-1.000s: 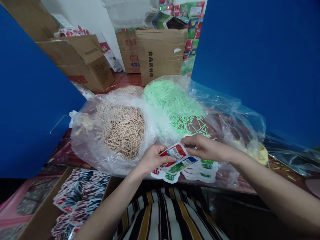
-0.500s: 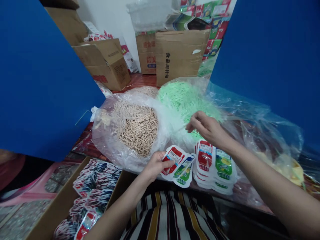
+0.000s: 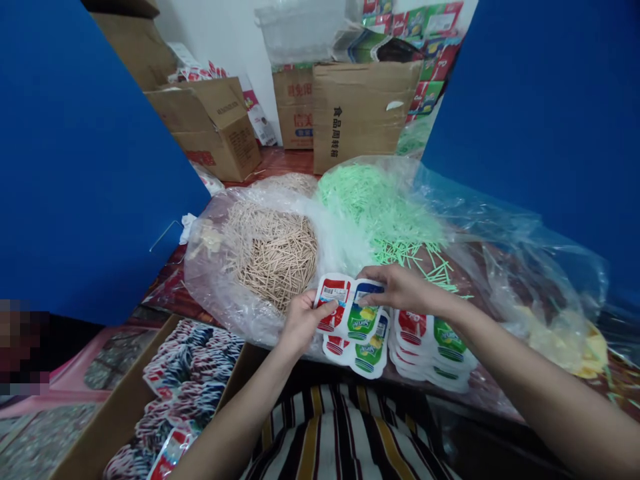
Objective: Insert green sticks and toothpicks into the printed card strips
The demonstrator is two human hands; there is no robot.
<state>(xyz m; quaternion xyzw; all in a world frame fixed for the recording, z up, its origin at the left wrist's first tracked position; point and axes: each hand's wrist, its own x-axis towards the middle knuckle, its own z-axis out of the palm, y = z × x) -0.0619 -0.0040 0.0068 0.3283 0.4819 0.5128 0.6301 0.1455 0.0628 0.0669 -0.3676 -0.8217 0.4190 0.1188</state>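
A red and green double packet (image 3: 362, 319) is held upright between both hands. My left hand (image 3: 303, 319) pinches its red left side with the thumb on top. At its upper right edge, the fingers of my right hand (image 3: 393, 285) are closed on the green side. Just below lies another double packet (image 3: 369, 357), partly covered by the held one. To the right is a stack of similar packets (image 3: 431, 343), its top partly behind my right wrist. Beyond the hands are tan sticks (image 3: 283, 257) and light green sticks (image 3: 360, 193) in clear plastic bags.
An open carton (image 3: 120, 400) full of packets stands at lower left. Cardboard boxes (image 3: 367, 110) stand at the back. Blue panels (image 3: 540, 100) flank both sides. Crumpled clear plastic (image 3: 525, 247) lies at right. A blurred-out part of another person shows at the left edge.
My right hand has come down from the green sticks to the packet. The packet in my left hand has opened out flat and risen slightly, and another packet shows beneath it.
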